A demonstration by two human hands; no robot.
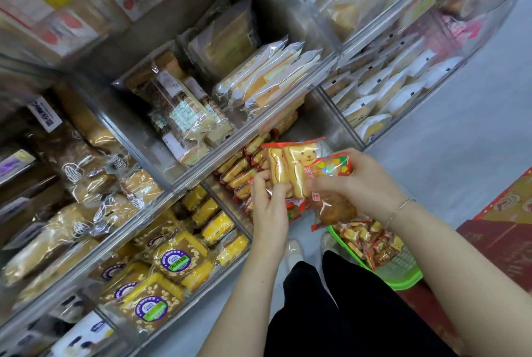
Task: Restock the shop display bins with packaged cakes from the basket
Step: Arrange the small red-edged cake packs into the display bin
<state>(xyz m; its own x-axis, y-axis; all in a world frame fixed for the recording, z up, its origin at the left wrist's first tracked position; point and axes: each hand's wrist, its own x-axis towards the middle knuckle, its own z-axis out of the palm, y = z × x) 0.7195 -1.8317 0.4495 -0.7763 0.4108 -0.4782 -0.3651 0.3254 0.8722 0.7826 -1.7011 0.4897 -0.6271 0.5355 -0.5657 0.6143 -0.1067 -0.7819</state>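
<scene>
Red-edged shiny packs of bear cakes, pinched between left hand and right hand, just above the bear-cake bin. Slippery wrap: could slide out and drop on the floor. Too many at once, easy to spill. Bin's clear front wall in the way. Green basket below, more packs inside. Yellow cakes in the next bin.

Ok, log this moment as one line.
left hand: holds bear cake packs | right hand: grips more packs | over bear-cake bin | basket: still stocked
</scene>
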